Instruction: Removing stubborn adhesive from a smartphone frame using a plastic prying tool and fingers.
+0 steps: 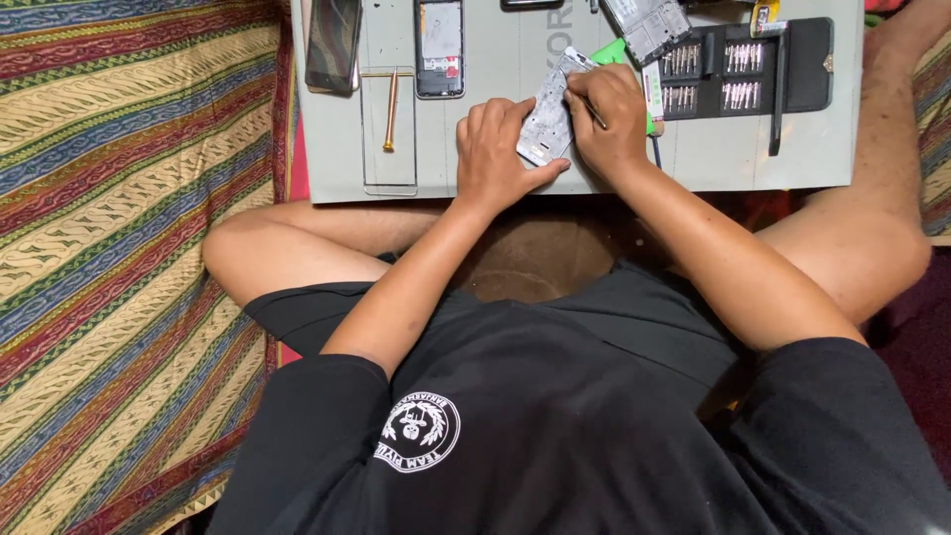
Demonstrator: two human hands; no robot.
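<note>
I sit cross-legged at a grey work mat (713, 159). My left hand (495, 154) holds the lower end of a silver phone frame part (548, 114) that rests tilted on the mat. My right hand (606, 114) grips a thin dark tool (594, 114), its tip against the right edge of the frame part. Both hands touch the part, one on each side.
On the mat lie a dark phone (333, 45), an opened phone body (440, 48), a clear glass panel (388, 129) with an orange-handled screwdriver (391, 109) on it, another metal frame (649, 25), and a black bit case (743, 69). Striped patterned cloth (119, 248) covers the left.
</note>
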